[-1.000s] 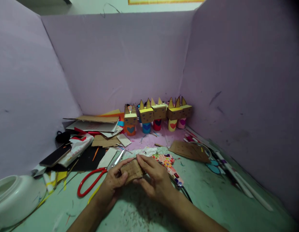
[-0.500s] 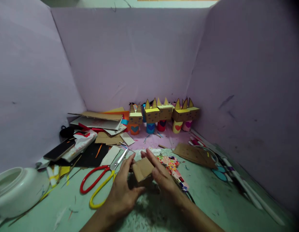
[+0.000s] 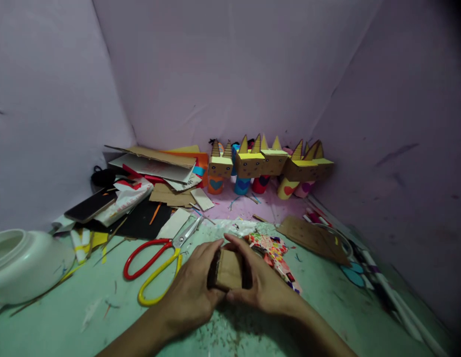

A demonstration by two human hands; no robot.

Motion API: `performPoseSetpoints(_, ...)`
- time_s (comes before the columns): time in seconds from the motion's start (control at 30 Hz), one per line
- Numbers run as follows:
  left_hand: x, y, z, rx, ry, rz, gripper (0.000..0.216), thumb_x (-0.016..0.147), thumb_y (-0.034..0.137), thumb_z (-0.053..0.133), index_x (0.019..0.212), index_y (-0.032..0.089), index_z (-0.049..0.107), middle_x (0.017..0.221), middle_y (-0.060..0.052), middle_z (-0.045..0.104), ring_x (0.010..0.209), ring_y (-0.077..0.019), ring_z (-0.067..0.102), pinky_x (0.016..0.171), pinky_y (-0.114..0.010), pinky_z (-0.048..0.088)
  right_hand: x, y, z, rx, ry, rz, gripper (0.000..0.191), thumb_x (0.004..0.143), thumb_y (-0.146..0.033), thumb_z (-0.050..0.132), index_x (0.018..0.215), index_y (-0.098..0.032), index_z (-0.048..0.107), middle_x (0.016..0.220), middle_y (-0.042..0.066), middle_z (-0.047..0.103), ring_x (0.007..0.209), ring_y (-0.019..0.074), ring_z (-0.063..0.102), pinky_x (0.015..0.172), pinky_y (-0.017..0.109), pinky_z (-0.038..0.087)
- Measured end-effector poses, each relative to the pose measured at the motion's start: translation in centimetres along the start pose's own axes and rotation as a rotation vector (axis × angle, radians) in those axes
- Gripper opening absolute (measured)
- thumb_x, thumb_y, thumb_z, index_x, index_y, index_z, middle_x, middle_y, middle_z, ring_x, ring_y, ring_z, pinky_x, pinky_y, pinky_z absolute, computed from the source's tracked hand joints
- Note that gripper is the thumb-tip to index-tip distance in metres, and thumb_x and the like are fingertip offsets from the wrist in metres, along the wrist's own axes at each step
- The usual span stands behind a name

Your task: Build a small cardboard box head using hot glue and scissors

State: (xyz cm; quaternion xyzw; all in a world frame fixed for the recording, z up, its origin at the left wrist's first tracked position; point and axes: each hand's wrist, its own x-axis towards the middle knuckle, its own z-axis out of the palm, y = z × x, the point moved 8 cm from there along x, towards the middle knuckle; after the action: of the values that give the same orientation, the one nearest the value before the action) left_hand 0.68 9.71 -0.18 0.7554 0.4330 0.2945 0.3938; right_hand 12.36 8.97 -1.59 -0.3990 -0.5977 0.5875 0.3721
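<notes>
Between both hands is a small brown cardboard box [image 3: 229, 269], near the front middle of the green table. My left hand [image 3: 196, 277] wraps round its left side, thumb at the near edge. On the other side, my right hand [image 3: 258, 282] curves round the box with its thumb low at the near corner. The box's underside is hidden. Left of my left hand lie scissors [image 3: 177, 242] with one red and one yellow handle, blades pointing away. A floral-patterned cloth item [image 3: 271, 248] lies just beyond my right hand.
Several cardboard animal figures [image 3: 249, 163] with pointed ears stand at the back. Stacked cardboard [image 3: 152, 156], a black phone [image 3: 91, 205] and a white pot [image 3: 29, 267] occupy the left. A flat brown cardboard piece [image 3: 312, 238] and white rods [image 3: 409, 312] lie right, beside purple walls.
The box has turned, and both hands have closed in round its sides. My right fingers, straighter before, now curve about it. The camera view has shifted slightly.
</notes>
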Motion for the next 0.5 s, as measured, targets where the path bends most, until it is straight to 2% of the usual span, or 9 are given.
performPoseSetpoints(0.1, 0.2, 0.1, 0.4, 0.012, -0.049, -0.024, 0.058, 0.064, 0.012, 0.066, 0.12, 0.021, 0.053, 0.118, -0.008, 0.058, 0.107, -0.0263, 0.054, 0.093, -0.036, 0.044, -0.2, 0.0, -0.2, -0.163, 0.029, -0.013, 0.105, 0.054, -0.025, 0.084, 0.142, -0.021, 0.027, 0.132, 0.013, 0.044, 0.119, 0.0295, 0.049, 0.104, 0.044, 0.035)
performPoseSetpoints(0.17, 0.2, 0.0, 0.6, 0.035, -0.055, -0.031, 0.054, 0.063, 0.01, 0.064, 0.115, 0.021, 0.054, 0.114, -0.008, 0.058, 0.103, -0.0255, 0.055, 0.088, -0.036, 0.046, -0.3, -0.2, -0.4, -0.277, 0.068, -0.012, 0.107, 0.052, -0.024, 0.084, 0.142, -0.019, 0.026, 0.129, 0.013, 0.047, 0.115, 0.0294, 0.051, 0.101, 0.044, 0.038)
performPoseSetpoints(0.27, 0.2, -0.1, 0.5, 0.091, -0.027, -0.024, 0.05, 0.062, 0.007, 0.06, 0.11, 0.019, 0.054, 0.11, -0.008, 0.058, 0.101, -0.0249, 0.055, 0.087, -0.037, 0.045, -0.4, -0.8, -0.3, -0.41, 0.107, -0.027, 0.096, 0.058, -0.017, 0.076, 0.141, -0.018, 0.029, 0.116, 0.01, 0.057, 0.101, 0.0254, 0.058, 0.09, 0.039, 0.046)
performPoseSetpoints(0.37, 0.1, -0.3, 0.4, 0.13, -0.014, -0.036, 0.039, 0.062, 0.008, 0.06, 0.099, 0.019, 0.056, 0.099, -0.007, 0.06, 0.092, -0.0247, 0.057, 0.079, -0.036, 0.047, -0.4, -1.5, 0.1, -0.478, 0.113, -0.073, 0.081, 0.061, -0.013, 0.066, 0.136, -0.018, 0.035, 0.101, 0.006, 0.063, 0.085, 0.021, 0.062, 0.076, 0.033, 0.051)
performPoseSetpoints(0.43, 0.2, -0.3, 0.3, 0.131, -0.002, -0.025, 0.034, 0.061, 0.008, 0.06, 0.094, 0.019, 0.058, 0.094, -0.007, 0.06, 0.087, -0.0245, 0.058, 0.075, -0.035, 0.048, -0.5, -1.7, 0.2, -0.516, 0.117, -0.095, 0.075, 0.063, -0.014, 0.065, 0.133, -0.019, 0.039, 0.099, 0.006, 0.064, 0.082, 0.0208, 0.063, 0.073, 0.032, 0.051)
performPoseSetpoints(0.5, 0.1, -0.2, 0.3, 0.113, 0.008, -0.003, 0.035, 0.061, 0.009, 0.059, 0.095, 0.02, 0.059, 0.094, -0.008, 0.061, 0.086, -0.0247, 0.059, 0.074, -0.035, 0.049, -0.7, -1.5, 0.1, -0.542, 0.121, -0.114, 0.072, 0.065, -0.016, 0.066, 0.132, -0.021, 0.039, 0.108, 0.009, 0.064, 0.089, 0.023, 0.064, 0.078, 0.034, 0.052)
